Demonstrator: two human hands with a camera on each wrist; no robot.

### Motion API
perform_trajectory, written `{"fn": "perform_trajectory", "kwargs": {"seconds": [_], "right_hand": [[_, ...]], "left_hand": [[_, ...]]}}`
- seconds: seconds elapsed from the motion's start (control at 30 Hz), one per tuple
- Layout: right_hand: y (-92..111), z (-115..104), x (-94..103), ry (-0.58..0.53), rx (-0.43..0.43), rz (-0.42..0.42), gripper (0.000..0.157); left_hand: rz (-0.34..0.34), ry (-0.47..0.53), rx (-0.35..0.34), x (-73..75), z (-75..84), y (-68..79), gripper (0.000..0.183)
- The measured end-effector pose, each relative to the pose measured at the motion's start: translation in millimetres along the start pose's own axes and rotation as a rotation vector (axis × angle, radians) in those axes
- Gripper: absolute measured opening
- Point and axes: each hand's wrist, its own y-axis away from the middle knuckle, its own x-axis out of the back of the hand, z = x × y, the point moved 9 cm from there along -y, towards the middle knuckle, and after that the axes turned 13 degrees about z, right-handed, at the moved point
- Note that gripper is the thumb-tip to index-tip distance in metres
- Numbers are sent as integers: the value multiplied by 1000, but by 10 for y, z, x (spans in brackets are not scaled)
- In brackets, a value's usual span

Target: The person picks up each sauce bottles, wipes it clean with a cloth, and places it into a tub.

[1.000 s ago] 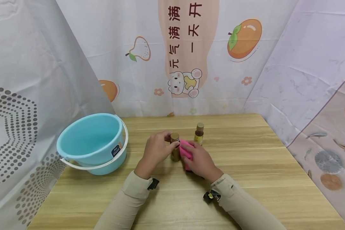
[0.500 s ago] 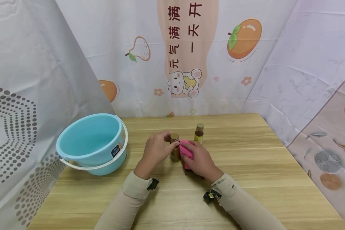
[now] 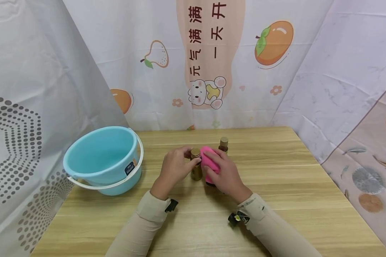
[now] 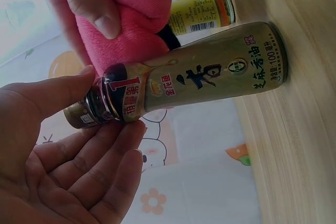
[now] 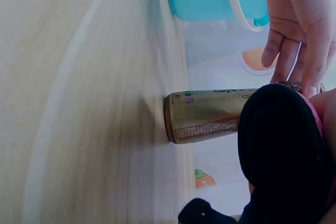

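Note:
A sesame oil bottle (image 4: 210, 74) with a gold cap stands upright on the table. My left hand (image 3: 174, 167) pinches it by the neck, thumb on one side and fingertips on the other. In my right hand (image 3: 226, 175) is a folded pink cloth (image 4: 131, 19) with a black side, which faces the camera in the right wrist view. The cloth overlaps the upper side of the bottle in the left wrist view. Behind the right hand stands a second bottle (image 3: 223, 143), its yellow label (image 4: 202, 13) partly hidden by the cloth in the left wrist view.
A light blue bucket (image 3: 104, 153) with a white handle (image 3: 115, 184) stands at the table's left side. The wooden table (image 3: 276, 214) ends at the back against a printed curtain (image 3: 141, 89).
My right hand has slid the pink cloth slightly upward beside the bottle, covering more of the second bottle. The left hand and its bottle have stayed in place.

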Motion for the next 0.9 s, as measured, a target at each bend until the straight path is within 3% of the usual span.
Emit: {"fn": "perform_trajectory", "kwargs": {"seconds": [0.47, 0.9], "right_hand": [[40, 26, -102, 44, 10, -66, 53], [155, 169, -256, 138, -89, -213, 53]], "left_hand": [[-8, 1, 6, 0, 6, -1, 30], [-8, 0, 11, -2, 10, 2, 28]]}}
